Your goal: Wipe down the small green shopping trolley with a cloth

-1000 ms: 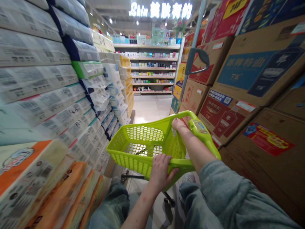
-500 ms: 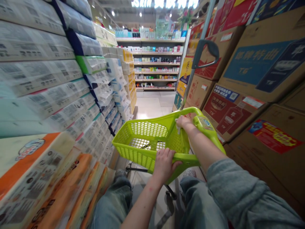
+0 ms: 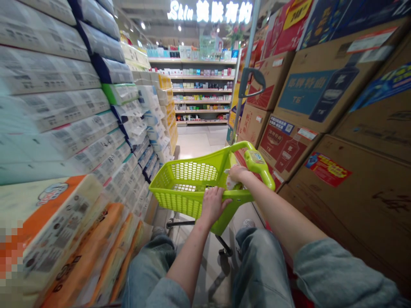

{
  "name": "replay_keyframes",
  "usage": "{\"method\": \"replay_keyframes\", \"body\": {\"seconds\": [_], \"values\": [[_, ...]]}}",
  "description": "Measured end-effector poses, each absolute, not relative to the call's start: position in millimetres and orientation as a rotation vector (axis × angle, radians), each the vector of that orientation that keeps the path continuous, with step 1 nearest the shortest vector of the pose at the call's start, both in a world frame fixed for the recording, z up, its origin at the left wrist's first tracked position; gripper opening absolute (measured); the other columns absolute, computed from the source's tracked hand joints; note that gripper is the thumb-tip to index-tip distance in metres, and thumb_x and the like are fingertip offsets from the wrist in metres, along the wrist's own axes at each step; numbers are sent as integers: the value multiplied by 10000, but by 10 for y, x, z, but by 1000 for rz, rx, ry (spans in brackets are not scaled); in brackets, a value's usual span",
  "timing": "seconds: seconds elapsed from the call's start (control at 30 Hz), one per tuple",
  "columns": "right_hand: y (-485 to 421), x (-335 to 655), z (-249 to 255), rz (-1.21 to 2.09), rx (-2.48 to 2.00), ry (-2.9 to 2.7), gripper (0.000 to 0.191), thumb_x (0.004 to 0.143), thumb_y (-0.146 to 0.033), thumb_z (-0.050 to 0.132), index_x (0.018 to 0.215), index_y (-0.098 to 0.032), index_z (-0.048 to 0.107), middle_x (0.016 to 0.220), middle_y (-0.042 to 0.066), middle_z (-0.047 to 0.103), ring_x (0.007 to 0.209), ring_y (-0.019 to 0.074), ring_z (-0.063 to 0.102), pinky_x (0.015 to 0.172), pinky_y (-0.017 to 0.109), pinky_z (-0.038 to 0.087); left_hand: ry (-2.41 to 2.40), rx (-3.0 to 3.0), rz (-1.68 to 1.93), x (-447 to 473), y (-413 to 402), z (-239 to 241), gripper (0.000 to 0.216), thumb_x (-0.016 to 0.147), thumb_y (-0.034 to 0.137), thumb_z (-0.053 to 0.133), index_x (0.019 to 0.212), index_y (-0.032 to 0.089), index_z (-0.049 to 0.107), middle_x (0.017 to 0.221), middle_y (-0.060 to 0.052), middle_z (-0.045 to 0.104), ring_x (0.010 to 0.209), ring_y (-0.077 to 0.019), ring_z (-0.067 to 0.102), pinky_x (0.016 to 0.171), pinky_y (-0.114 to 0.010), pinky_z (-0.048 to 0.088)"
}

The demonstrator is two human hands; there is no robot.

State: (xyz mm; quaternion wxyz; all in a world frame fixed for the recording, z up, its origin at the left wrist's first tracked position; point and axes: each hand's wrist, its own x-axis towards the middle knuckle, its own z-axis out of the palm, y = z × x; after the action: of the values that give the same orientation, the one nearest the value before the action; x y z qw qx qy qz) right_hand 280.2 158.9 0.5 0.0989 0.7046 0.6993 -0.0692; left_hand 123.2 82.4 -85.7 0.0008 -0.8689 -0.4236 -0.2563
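A lime-green plastic shopping basket on a wheeled frame stands in the aisle in front of my knees. My left hand is closed over the basket's near rim. My right hand rests on the basket's right side, just below the green handle. It is closed on a small white cloth pressed against the plastic. The basket's mesh bottom shows with nothing in it. My legs in blue jeans are bent below.
Stacked tissue packs wall the left side. Brown cardboard cartons are piled on the right. A grey trolley pole with a handle rises behind the basket. The tiled aisle leads to product shelves.
My right hand has slid down from the top bar of the handle to the basket's side near my left hand. Both arms are stretched further out and the basket sits farther from me.
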Motion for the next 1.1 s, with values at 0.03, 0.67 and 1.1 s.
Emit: {"method": "replay_keyframes", "body": {"seconds": [0.03,0.67,1.1], "values": [[1510,2800,49,-220,2071,2045,361,794,-246,585,1097,-63,657,1143,243,623,1057,315,606,861,430,488,-1325,-2731,-805,1228,826,-856,309,898,466,423,1023,200,518,943,-57,558,904,-227,494,804,-367,377],[189,3172,-334,682,2000,2666,444,869,-269,542,1310,-267,499,1288,84,559,1129,222,500,933,356,338,-1331,-2746,-725,1230,992,-832,354,882,506,451,1030,191,515,968,-54,587,932,-212,527,824,-338,377],[416,2972,-196,719,2104,2566,293,905,-440,461,982,-237,657,946,64,668,910,202,523,755,298,283,-1432,-2728,-712,1242,1030,-821,366,886,498,449,1075,190,507,1015,-60,590,982,-221,523,847,-348,371]]}}
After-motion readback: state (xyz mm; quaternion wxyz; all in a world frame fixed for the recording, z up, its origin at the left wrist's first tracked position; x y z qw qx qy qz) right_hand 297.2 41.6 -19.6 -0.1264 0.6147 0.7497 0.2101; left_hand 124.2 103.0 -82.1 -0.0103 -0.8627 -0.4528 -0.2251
